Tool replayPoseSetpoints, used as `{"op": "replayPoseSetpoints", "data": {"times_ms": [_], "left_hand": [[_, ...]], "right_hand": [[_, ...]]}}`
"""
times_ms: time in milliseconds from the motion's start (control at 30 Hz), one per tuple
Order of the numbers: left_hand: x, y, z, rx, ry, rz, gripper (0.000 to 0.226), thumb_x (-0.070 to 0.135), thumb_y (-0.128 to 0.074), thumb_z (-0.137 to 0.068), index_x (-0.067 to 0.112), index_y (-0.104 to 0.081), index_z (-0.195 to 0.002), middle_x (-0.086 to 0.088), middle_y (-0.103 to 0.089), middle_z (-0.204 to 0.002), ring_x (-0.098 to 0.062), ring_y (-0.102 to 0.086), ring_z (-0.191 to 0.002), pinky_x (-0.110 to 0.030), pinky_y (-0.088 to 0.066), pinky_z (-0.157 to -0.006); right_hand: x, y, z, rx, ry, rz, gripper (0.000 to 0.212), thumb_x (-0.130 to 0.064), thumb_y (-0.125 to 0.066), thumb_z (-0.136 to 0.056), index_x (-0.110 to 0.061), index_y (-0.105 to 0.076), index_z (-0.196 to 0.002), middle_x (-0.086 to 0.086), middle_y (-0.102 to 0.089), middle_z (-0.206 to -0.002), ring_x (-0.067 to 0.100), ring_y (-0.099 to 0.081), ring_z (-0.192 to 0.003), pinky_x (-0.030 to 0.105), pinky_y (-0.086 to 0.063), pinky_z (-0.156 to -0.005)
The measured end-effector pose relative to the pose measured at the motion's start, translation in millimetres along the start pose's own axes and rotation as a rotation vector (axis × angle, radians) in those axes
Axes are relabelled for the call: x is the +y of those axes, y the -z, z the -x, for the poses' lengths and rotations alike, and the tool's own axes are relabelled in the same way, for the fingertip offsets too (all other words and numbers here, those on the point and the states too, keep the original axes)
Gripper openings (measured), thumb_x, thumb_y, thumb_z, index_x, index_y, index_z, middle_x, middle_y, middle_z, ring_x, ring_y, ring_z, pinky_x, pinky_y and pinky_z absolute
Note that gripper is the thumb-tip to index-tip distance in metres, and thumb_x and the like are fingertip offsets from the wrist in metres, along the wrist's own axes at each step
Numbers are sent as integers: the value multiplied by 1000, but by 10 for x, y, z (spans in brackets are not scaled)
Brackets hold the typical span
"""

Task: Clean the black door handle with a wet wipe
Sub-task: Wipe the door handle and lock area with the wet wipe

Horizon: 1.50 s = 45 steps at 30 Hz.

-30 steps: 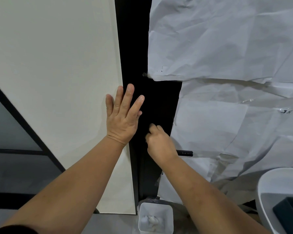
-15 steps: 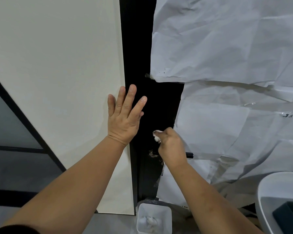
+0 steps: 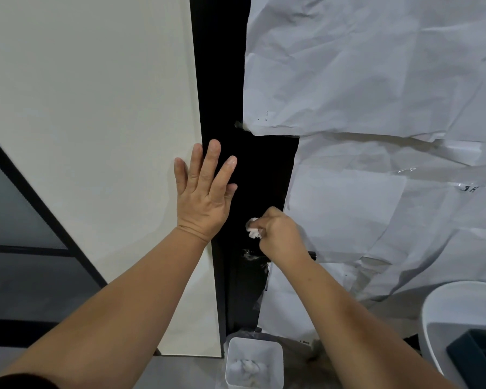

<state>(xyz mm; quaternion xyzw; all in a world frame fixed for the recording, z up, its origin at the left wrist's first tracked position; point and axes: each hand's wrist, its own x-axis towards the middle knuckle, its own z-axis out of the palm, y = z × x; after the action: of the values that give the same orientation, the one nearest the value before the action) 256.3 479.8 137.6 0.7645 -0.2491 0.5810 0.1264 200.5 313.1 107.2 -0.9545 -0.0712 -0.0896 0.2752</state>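
Head view shows my left hand (image 3: 205, 192) flat, fingers apart, bracing the door, my right hand (image 3: 281, 234) pinching the wet wipe (image 3: 253, 228) just above the black door handle (image 3: 312, 254); I'd wipe along its length, pressing firmly.

Left hand (image 3: 204, 197) lay flat, fingers straight and spread, across the edge of the cream-white wall panel (image 3: 96, 136) and the black door frame strip (image 3: 219, 80). Right hand (image 3: 281, 234) gripped a crumpled white wet wipe (image 3: 253, 228) against the black surface, just above the thin black door handle (image 3: 312, 254), whose tip showed past the wrist. Creased white paper sheets (image 3: 376, 80) covered the door on the right; a small white square bin (image 3: 254, 363) with used wipes sat on the floor below, a white round tub (image 3: 446, 304) at lower right.
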Motion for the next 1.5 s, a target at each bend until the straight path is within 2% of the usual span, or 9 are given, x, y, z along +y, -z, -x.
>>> {"op": "replayPoseSetpoints", "data": {"times_ms": [133, 267, 367, 533, 733, 967, 1133, 1333, 1500], "left_hand": [[-2, -26, 7, 27, 1, -26, 65, 20, -46, -103, 29, -10, -155, 2, 8, -164, -22, 6, -151, -51, 2, -119], [9, -18, -4, 29, -5, -29, 69, 15, -49, -101, 30, -10, -155, 2, 9, -164, -23, 6, -150, -51, 2, -119], [8, -21, -3, 45, -5, -32, 70, 14, -49, -100, 29, -9, -156, 2, 8, -164, -23, 6, -151, -51, 2, -119], [15, -13, -10, 39, -7, -44, 69, 16, -46, -101, 23, -6, -157, 1, 9, -164, -23, 7, -151, -52, 2, -119], [14, -13, -3, 33, -7, -45, 67, 18, -43, -102, 21, -5, -157, 1, 11, -164, -23, 8, -150, -51, 2, -119], [19, -20, -3, 37, 0, -43, 62, 16, -45, -102, 23, -13, -156, 0, 8, -164, -24, 6, -151, -52, 0, -119], [34, -21, 0, 33, 14, -51, 48, 16, -45, -102, 17, -30, -148, 0, 7, -164, -24, 5, -151, -52, 0, -120], [42, -13, -5, 23, 23, -57, 47, 14, -46, -102, 18, -32, -146, 0, 9, -164, -24, 7, -151, -52, 0, -119], [32, -21, 1, 30, 22, -56, 46, 14, -48, -101, 18, -35, -145, -1, 7, -164, -25, 6, -151, -53, 0, -119]], "right_hand": [[-42, 3, 73, -85, 33, 121, 36, 2, -57, -81, -15, -67, -112, 7, -55, -108, 24, -55, -96, 24, -43, -80], [-6, -8, 158, -84, 101, 145, 43, 10, -61, -75, -9, -68, -114, 10, -56, -107, 27, -57, -95, 28, -50, -84], [-8, -27, 307, -59, 169, 170, 45, 15, -62, -67, -7, -72, -105, 11, -60, -96, 30, -58, -89, 29, -52, -72], [-88, -3, 150, -2, 144, 197, 47, 12, -62, -69, -11, -70, -110, 9, -59, -101, 26, -57, -90, 28, -52, -71], [-32, -7, 307, -2, 109, 183, 53, 18, -63, -61, -9, -72, -106, 11, -61, -87, 30, -60, -78, 21, -39, -64], [-76, 11, 123, 10, 127, 198, 50, 13, -60, -68, -12, -70, -109, 8, -61, -97, 26, -57, -86, 24, -47, -66], [-5, -2, 317, -31, 127, 166, 51, 18, -62, -55, -9, -74, -98, 10, -63, -82, 29, -61, -73, 19, -40, -60], [-46, 23, 112, -35, 116, 171, 48, 12, -61, -69, -13, -71, -109, 8, -61, -98, 26, -58, -87, 23, -45, -69], [82, 207, 197, -97, 58, 142, 44, 7, -52, -79, -16, -69, -112, 2, -55, -99, 23, -58, -90, 18, -37, -70]]}}
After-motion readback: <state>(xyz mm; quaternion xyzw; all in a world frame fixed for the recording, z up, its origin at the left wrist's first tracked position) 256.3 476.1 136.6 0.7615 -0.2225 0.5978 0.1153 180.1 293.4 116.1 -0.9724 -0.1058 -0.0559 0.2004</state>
